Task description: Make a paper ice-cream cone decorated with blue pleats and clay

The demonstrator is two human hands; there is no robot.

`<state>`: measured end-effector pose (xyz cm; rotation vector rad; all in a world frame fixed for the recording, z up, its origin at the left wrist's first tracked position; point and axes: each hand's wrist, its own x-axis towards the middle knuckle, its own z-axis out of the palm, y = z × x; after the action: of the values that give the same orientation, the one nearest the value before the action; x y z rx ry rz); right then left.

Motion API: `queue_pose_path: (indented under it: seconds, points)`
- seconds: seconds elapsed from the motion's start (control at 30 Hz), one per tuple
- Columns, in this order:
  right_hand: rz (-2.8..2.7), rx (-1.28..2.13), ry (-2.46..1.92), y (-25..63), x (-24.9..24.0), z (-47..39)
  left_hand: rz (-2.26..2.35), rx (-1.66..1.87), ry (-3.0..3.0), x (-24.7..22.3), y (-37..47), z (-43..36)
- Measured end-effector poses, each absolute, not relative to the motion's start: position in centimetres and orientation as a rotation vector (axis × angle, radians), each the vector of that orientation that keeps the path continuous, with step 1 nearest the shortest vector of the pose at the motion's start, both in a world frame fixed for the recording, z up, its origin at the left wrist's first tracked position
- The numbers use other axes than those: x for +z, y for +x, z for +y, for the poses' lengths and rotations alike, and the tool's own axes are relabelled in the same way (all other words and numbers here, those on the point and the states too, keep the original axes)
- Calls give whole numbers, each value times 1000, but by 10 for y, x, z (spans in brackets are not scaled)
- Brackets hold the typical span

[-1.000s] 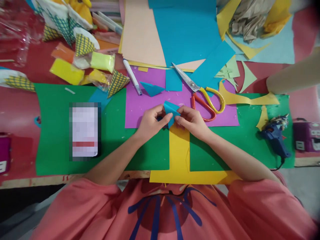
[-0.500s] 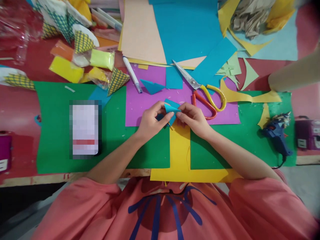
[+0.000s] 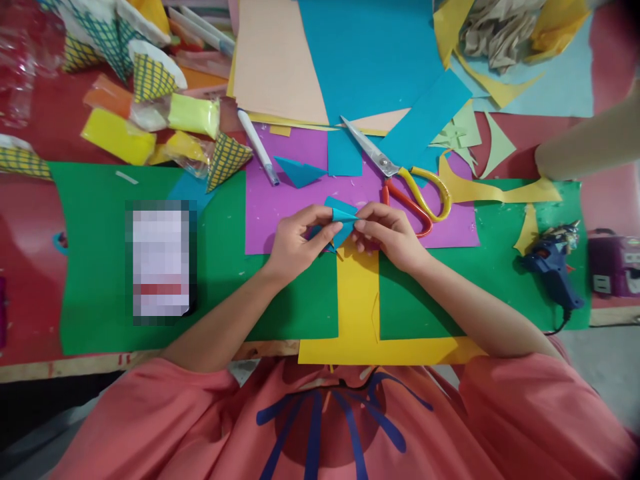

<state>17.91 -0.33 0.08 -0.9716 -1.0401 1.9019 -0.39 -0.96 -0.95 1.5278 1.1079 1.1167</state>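
A small piece of blue paper, curled over on itself, is held between my two hands above the purple sheet. My left hand pinches its left side between thumb and fingers. At the right corner, the thumb and fingertips of my right hand are closed on the paper. A thin dark-tipped stick shows just under the paper by my left thumb; what it is I cannot tell. Scissors with one red and one yellow handle lie open beyond my right hand. Behind the paper rests a folded blue scrap.
A white pen lies left of the scissors. A blurred-out phone-like object rests on the green sheet. At right are a blue glue gun and a cardboard tube. Yellow paper runs toward me.
The blue paper's top edge has curled over further between my fingers. My hands stay nearly in place, and the view has shifted slightly.
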Motion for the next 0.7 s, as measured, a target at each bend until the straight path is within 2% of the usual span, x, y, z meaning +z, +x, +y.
queue_pose_path:
  seconds: [0.7]
  points:
    - [-1078, 1849, -917, 183, -3, -3, 1031, 1040, 1393, -7, -7, -7]
